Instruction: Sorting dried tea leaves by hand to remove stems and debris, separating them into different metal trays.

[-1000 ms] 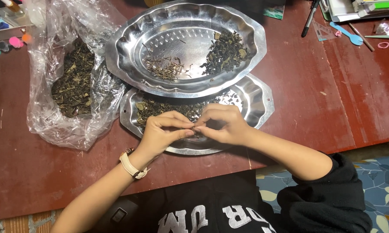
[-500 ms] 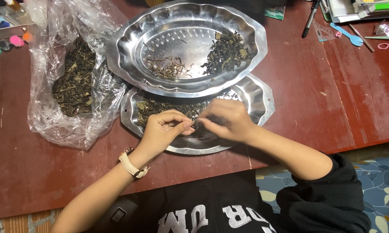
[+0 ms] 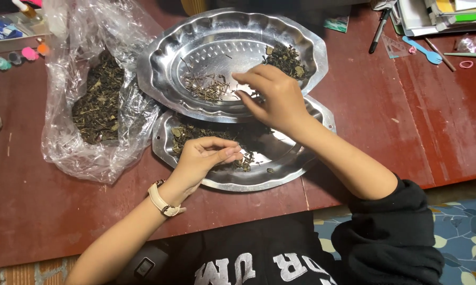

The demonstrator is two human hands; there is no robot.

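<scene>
Head view: sorting dried herb between two steel trays, judging by how the piles lie. Reaching with the right hand (image 3: pixel 275 100) over the upper tray (image 3: pixel 159 74), fingers stretched forward and drawn close at the tips, hovering just right of the stems (image 3: pixel 206 87) and just below the leaves (image 3: pixel 288 59) heaped at the far right of that tray; impossible to tell whether anything is being pinched there or whether the fingertips are merely parting. Curling the left hand (image 3: pixel 203 158), watch (image 3: pixel 161 199) on its wrist, loosely over the lower tray (image 3: pixel 280 177), thumb lying along the bent fingers, poised just above the unsorted herb (image 3: pixel 188 132) spread across that tray's left half; likewise impossible to tell whether a sprig is being gripped inside the curl. Appearing to be mid-way through one pick, with stalks gathering at the upper tray's middle and leaf at its right. Calling, for the next move, for a fine two-finger pinch on a single sprig and a steady wrist, so as not to be dragging neighbouring bits along or mixing the two piles. Lying open on the counter (image 3: pixel 386 116) to the left, touching both trays, a clear bag (image 3: pixel 69 153) holding more herb.
</scene>
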